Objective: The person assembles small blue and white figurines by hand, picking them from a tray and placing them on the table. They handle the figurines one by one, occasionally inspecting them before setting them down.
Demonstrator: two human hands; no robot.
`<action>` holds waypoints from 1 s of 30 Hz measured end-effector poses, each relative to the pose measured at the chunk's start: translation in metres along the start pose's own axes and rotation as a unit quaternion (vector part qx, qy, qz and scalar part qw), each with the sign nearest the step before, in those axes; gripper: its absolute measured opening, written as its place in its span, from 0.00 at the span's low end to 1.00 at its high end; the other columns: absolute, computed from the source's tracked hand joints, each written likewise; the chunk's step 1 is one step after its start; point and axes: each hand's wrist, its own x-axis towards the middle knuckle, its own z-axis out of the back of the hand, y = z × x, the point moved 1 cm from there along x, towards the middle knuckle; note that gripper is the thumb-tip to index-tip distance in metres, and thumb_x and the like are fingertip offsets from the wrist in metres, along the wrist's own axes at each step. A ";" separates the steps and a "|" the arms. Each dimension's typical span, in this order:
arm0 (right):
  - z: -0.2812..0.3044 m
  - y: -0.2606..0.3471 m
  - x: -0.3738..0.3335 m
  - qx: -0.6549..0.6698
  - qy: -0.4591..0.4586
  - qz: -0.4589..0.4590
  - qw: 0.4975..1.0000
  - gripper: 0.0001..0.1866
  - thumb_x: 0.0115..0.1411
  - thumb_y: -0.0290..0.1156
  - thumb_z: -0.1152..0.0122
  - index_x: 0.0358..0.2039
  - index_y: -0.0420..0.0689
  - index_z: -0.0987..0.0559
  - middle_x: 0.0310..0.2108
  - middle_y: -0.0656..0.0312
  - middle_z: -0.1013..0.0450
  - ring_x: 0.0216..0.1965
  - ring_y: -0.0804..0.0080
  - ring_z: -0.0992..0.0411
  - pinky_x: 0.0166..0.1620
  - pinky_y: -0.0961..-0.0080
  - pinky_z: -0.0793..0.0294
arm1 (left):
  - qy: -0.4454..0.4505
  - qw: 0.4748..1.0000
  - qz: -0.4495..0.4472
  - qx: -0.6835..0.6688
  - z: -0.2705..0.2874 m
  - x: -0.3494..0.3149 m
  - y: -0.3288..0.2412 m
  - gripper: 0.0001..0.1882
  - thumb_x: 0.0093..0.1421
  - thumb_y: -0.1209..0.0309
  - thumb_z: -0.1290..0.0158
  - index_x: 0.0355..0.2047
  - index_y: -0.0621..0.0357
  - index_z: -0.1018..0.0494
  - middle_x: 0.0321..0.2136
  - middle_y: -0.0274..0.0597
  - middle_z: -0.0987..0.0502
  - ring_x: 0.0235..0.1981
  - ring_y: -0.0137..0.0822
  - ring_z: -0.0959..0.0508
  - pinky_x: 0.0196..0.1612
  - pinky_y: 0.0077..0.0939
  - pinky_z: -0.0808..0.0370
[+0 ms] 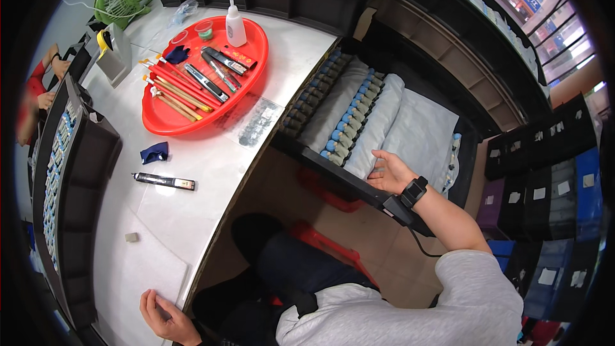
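Note:
At the near edge of a black crate (301, 148), my right hand (392, 174) rests against a grey-white padded wrap (387, 115), thumb and fingers apart. A black watch is on that wrist. Beside the wrap stands a row of small figurines (351, 117) with blue tops and pale bodies. A darker row of figurines (314, 93) lines the crate's left side, and a flat grey-white sheet (419, 131) covers its right part. My left hand (168, 320) lies at the table's near edge, palm up, its fingers loosely curled and apart with nothing visible in them.
A red tray (157, 129) on the white table holds brushes, cutters and a white squeeze bottle (235, 27). Nearer lie a dark blue cloth (154, 152), a cutter (163, 181) and a small beige block (132, 237). Another figurine-filled crate (80, 173) stands left; a co-worker's hands show beyond.

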 end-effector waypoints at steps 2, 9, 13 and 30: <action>0.006 0.001 0.002 -0.038 -0.018 0.004 0.999 0.37 0.58 0.48 0.46 0.58 0.35 0.43 0.54 0.42 0.39 0.54 0.50 0.37 0.57 0.60 0.35 | -0.001 1.000 -0.005 0.003 0.000 0.000 0.002 0.07 0.59 0.82 0.52 0.36 0.71 0.27 0.38 0.51 0.25 0.40 0.46 0.24 0.45 0.33 0.28; 0.029 0.020 0.017 -0.156 -0.145 0.177 0.961 0.36 0.59 0.47 0.47 0.61 0.38 0.43 0.57 0.47 0.43 0.57 0.54 0.40 0.56 0.59 0.34 | -0.005 1.000 -0.001 -0.005 0.000 -0.001 0.001 0.07 0.59 0.82 0.52 0.36 0.71 0.26 0.38 0.50 0.25 0.40 0.46 0.24 0.45 0.33 0.28; 0.020 0.026 0.028 -0.046 -0.088 0.138 0.985 0.42 0.58 0.50 0.47 0.64 0.39 0.50 0.62 0.49 0.50 0.62 0.55 0.47 0.60 0.49 0.45 | -0.006 1.000 -0.005 -0.005 0.000 0.000 0.001 0.07 0.59 0.82 0.52 0.36 0.71 0.26 0.38 0.50 0.25 0.39 0.46 0.25 0.45 0.33 0.28; 0.036 0.058 0.047 -0.012 -0.152 0.257 0.954 0.47 0.59 0.54 0.51 0.66 0.37 0.58 0.67 0.51 0.57 0.68 0.57 0.60 0.63 0.45 0.55 | -0.008 1.000 0.006 -0.008 0.002 -0.001 0.000 0.07 0.58 0.83 0.52 0.36 0.72 0.27 0.37 0.50 0.25 0.39 0.46 0.25 0.44 0.33 0.28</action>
